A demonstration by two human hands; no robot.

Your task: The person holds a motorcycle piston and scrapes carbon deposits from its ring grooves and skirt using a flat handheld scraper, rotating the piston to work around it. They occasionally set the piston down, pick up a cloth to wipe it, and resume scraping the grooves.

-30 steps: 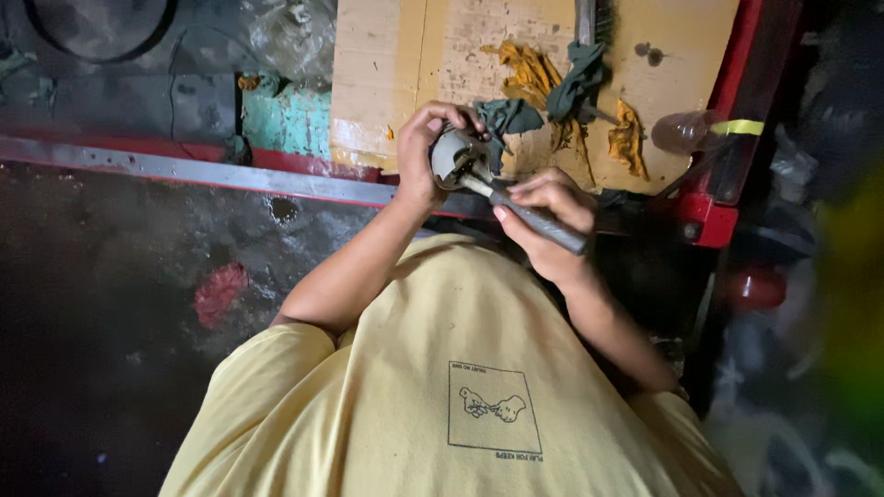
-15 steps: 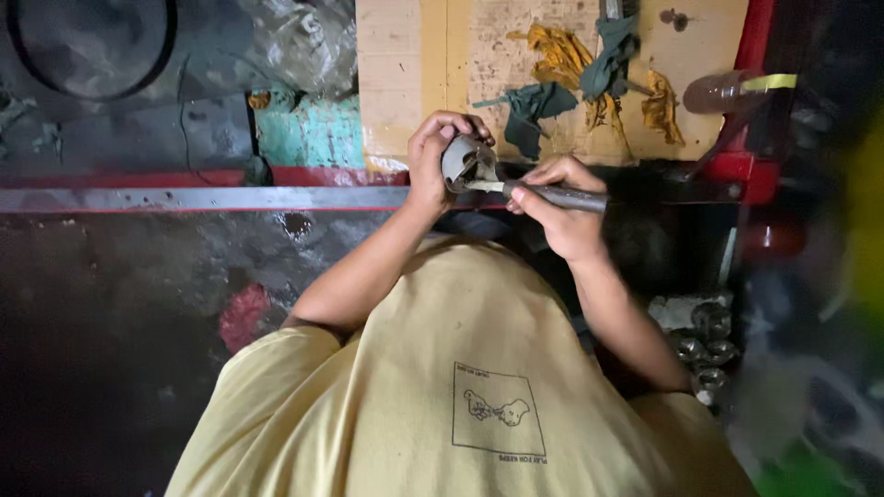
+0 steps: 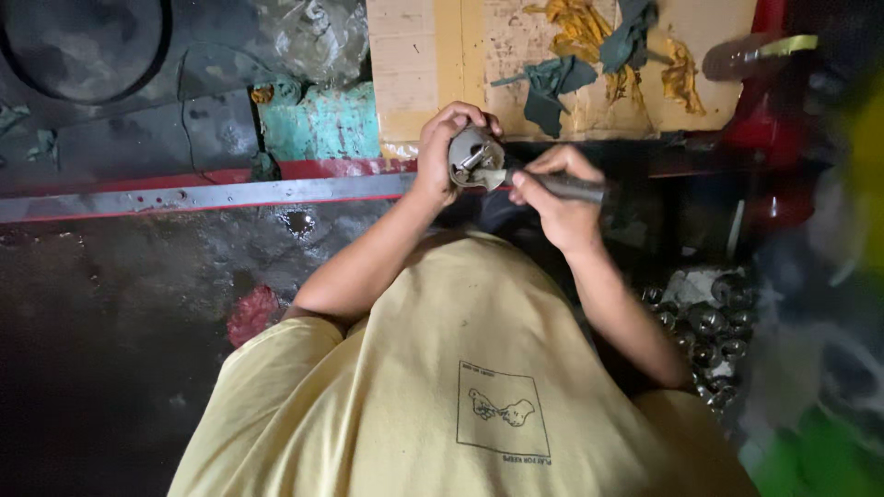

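My left hand (image 3: 444, 147) is wrapped around a round grey metal part (image 3: 473, 155), held in front of my chest with its open face toward me. My right hand (image 3: 558, 201) grips the dark handle of a tool (image 3: 571, 187) whose tip sits at the part's lower right side, against a pale scrap there. Both hands are close together above my yellow shirt (image 3: 460, 387). The tool's tip is partly hidden by my fingers.
A cardboard sheet (image 3: 442, 64) with green and yellow rags (image 3: 552, 83) lies beyond the hands. A grey metal bar with red edging (image 3: 203, 193) crosses the dark, wet floor on the left. Several round metal parts (image 3: 709, 322) are piled at the right. A red frame (image 3: 755, 120) stands at the upper right.
The view has shifted, so hands and part sit slightly lower and right in frame. The tool has swung from pointing down-right to nearly level. Both hands keep their hold.
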